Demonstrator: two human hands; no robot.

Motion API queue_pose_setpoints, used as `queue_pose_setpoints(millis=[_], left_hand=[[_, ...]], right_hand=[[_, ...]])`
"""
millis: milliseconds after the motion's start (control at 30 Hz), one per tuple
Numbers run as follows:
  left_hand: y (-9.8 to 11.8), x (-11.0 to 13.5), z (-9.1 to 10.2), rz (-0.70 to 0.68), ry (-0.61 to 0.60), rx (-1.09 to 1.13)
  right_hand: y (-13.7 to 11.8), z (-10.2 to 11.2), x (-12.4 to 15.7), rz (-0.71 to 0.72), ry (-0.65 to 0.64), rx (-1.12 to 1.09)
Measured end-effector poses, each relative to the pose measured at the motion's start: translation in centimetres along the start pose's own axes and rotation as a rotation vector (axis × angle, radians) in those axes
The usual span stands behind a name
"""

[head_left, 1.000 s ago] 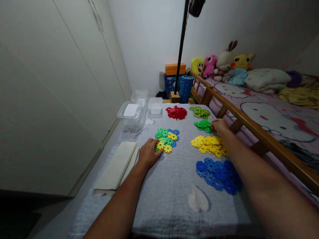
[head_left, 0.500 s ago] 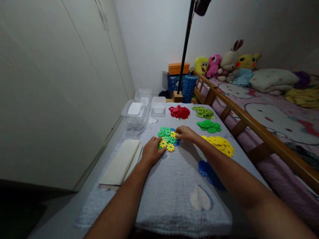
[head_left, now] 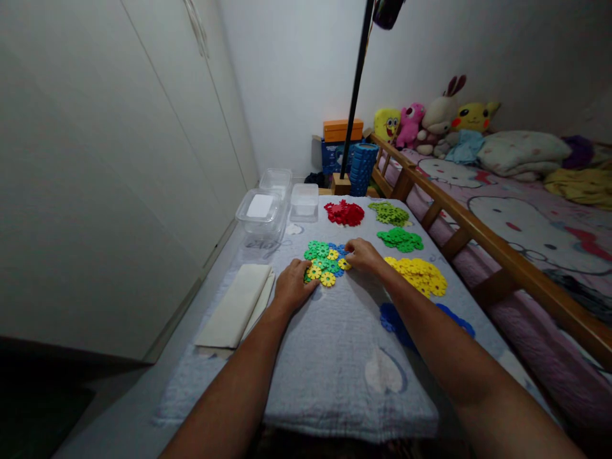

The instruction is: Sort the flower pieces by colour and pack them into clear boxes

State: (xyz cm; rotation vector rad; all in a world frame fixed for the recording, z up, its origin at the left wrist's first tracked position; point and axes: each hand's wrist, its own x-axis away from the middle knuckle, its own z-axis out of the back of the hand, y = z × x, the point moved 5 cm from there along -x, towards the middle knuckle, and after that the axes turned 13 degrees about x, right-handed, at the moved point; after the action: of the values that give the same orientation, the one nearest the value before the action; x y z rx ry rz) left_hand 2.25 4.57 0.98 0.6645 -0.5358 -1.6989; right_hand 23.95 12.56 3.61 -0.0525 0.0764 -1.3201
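A mixed cluster of flower-shaped plastic discs, with green discs (head_left: 316, 248), yellow discs (head_left: 327, 279) and blue discs (head_left: 339, 248), lies mid-table. My left hand (head_left: 292, 285) rests at the cluster's left edge, thumb and fingers apart, touching green and yellow discs; its fingertips are partly hidden. My right hand (head_left: 364, 256) is at the cluster's right side, fingers pinched at a yellow flower disc (head_left: 343, 263). To the right lie sorted piles: a yellow pile (head_left: 421, 275), a green pile (head_left: 400, 240), a lime pile (head_left: 389, 213) and a red pile (head_left: 345, 213). My right forearm partly covers a dark blue pile (head_left: 393, 320).
Clear plastic containers (head_left: 261, 210) stand at the table's back left. A folded cream cloth or paper (head_left: 236, 306) lies on the left. A wooden bed rail (head_left: 449, 223) runs along the right, and a black pole (head_left: 355, 95) rises behind the table.
My right hand has shifted slightly right, with a yellow disc now at its fingertips. More blue discs show at the cluster's upper right. My left hand stays nearly still.
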Motion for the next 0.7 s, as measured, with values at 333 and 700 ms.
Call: queue_pose_setpoints(millis=[333, 700], left_hand=[[0.3, 0.0, 0.3, 0.017, -0.005, -0.005], [0.1, 0.0, 0.3, 0.019, -0.008, -0.004]], right_hand=[[-0.2, -0.5, 2.0, 0.198, -0.061, 0.072], [2.8, 1.5, 3.3, 0.102, 0.009, 0.077]])
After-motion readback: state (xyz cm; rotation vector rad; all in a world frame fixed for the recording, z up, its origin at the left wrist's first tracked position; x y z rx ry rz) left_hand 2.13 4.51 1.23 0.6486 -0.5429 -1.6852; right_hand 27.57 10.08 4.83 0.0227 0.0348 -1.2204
